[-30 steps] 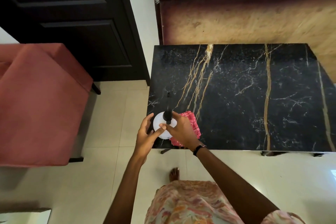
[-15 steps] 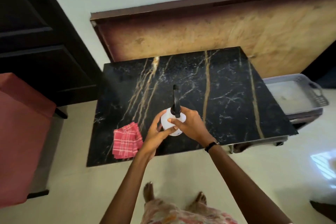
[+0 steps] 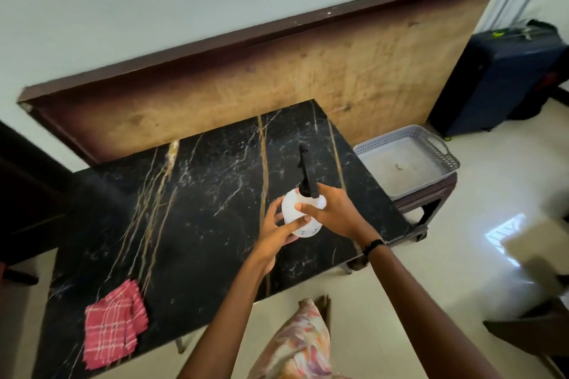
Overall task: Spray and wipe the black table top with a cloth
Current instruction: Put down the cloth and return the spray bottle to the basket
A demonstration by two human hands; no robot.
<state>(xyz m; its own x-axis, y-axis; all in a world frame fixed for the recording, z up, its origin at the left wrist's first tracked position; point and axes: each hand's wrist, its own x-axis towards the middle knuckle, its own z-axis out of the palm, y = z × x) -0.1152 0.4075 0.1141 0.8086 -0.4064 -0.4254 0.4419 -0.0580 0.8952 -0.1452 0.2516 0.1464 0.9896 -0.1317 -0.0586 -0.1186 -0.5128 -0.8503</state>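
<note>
The black marble table top (image 3: 197, 212) with gold veins fills the middle of the head view. Above its right half I hold a white spray bottle (image 3: 300, 209) with a black nozzle pointing away from me. My left hand (image 3: 275, 234) cups the bottle's underside and left side. My right hand (image 3: 331, 212) wraps its right side, fingers across the front. A red and white checked cloth (image 3: 114, 324) lies folded flat at the near left corner of the table, far from both hands.
A large wooden board (image 3: 277, 80) leans on the wall behind the table. A grey plastic tray (image 3: 406, 160) sits on a low dark stool to the right. A dark blue suitcase (image 3: 505, 77) stands at the far right. Pale tiled floor lies around.
The bottle, held in both hands, has moved from the table's near left corner, beside the cloth, to over its right half. My view has swung right. The cloth stays flat.
</note>
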